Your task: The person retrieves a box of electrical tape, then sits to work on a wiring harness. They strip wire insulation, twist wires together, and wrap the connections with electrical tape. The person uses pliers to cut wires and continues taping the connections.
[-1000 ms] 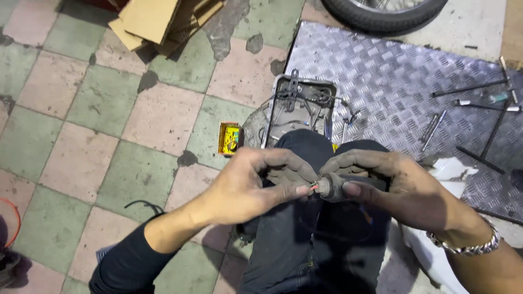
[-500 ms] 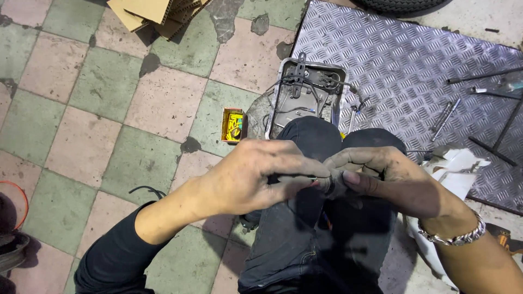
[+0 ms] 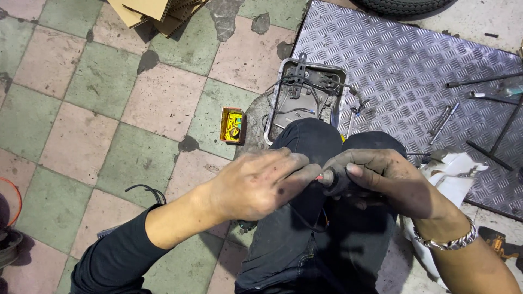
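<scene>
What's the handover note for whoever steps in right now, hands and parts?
Left hand: fingers pinched on the small reddish part, over the lap.
Right hand: closed on the same part from the other side; what it is can't be made out.
Metal tray with wires sits on the floor ahead of the knees; small yellow box to its left.
Loose tools lie on the tread plate, untouched.
Done: part is in both hands. Left: whatever finger work is underway; nothing set down.
</scene>
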